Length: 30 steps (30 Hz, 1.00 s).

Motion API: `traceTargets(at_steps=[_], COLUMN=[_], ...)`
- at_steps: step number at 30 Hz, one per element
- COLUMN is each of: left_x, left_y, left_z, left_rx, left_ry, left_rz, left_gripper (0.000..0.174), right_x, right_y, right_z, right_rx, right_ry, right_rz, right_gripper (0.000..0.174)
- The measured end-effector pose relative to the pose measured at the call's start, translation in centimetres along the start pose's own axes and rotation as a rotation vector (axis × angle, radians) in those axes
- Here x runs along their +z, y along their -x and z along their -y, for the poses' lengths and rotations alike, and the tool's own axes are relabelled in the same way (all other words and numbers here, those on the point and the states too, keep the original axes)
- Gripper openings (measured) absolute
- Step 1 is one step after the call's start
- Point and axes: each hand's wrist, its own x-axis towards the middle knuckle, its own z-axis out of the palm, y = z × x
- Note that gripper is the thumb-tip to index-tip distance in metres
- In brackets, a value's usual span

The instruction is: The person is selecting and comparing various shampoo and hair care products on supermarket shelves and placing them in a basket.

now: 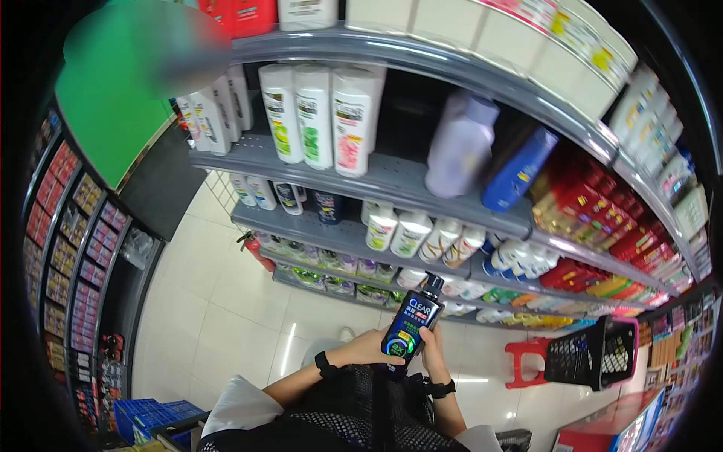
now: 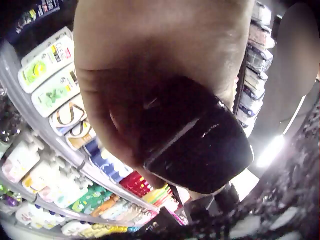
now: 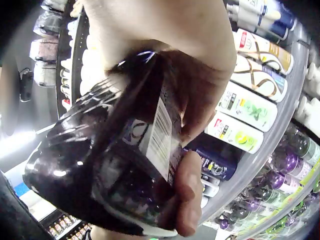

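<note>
A black CLEAR shampoo pump bottle (image 1: 413, 320) is held in front of the body, its label facing up and its pump head at the far end. My left hand (image 1: 370, 349) grips its lower part from the left side. From the other side my right hand (image 1: 431, 351) holds it, the thumb lying along the front label. In the left wrist view the dark, glossy base of the bottle (image 2: 200, 150) shows under the palm. The right wrist view shows a white barcode label (image 3: 160, 140) on the bottle, with fingers (image 3: 189, 192) wrapped against its side.
Ahead stands a grey shelf unit (image 1: 410, 171) with white shampoo bottles (image 1: 351, 124), a blue bottle (image 1: 520, 169) and red packs. A black basket (image 1: 591, 352) stands by a red stool (image 1: 520, 364) at right. Packaged goods fill the left rack (image 1: 71, 226); blue crates (image 1: 151, 416) sit lower left.
</note>
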Motion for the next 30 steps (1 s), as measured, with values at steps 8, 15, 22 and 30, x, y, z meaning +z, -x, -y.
traceTargets(at_steps=[8, 15, 22, 30], left_x=[10.1, 17.8, 24.8, 29.6], left_y=[0.9, 1.2, -0.6, -3.5], left_z=[-2.2, -4.9, -6.0, -7.3], left_rx=[0.072, 0.166, 0.426, 0.407], left_ry=[-0.233, -0.651, -0.645, -0.696], left_rz=[0.051, 0.383, 0.487, 0.702], left_gripper=[0.086, 0.081, 0.077, 0.074], right_x=[-6.6, -11.9, -17.4, -18.2], right_y=[11.3, 23.0, 30.3, 32.8], right_z=[4.6, 3.7, 4.6, 5.5], right_rx=[-0.112, -0.216, -0.225, -0.422], right_ry=[0.208, 0.214, 0.328, 0.074], right_rz=[-0.181, -0.599, -0.828, -0.979], right_gripper=[0.044, 0.041, 0.033, 0.039])
